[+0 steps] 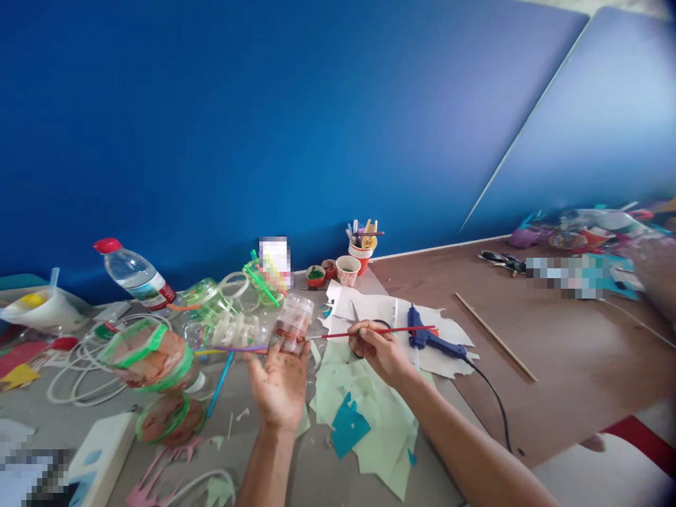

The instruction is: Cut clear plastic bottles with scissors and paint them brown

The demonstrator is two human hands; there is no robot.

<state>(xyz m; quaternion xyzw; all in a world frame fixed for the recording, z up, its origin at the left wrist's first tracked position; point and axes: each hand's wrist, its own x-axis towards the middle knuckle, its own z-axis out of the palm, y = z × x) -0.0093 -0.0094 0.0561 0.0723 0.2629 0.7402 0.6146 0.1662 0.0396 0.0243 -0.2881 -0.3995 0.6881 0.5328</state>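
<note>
My left hand [281, 384] is turned palm up, with specks of paint on the palm and fingers. It holds a transparent plastic cylinder [296, 311], which looks like a cut piece of bottle with reddish-brown paint on its lower part. Some of the fingers are hidden behind it. Pinched in my right hand [377, 350] is a thin red paintbrush [391, 330], lying nearly level. Its tip points left and meets the painted part of the cylinder. Scissors [355, 313] lie on paper just behind my right hand, partly covered by it.
A blue glue gun [415, 327] with a black cord lies right of my right hand. Small paint cups [315, 275] stand by the blue wall. Left are a water bottle [138, 274], a painted bottle piece with green tape [153, 355] and white cable. A wooden stick [495, 336] lies right.
</note>
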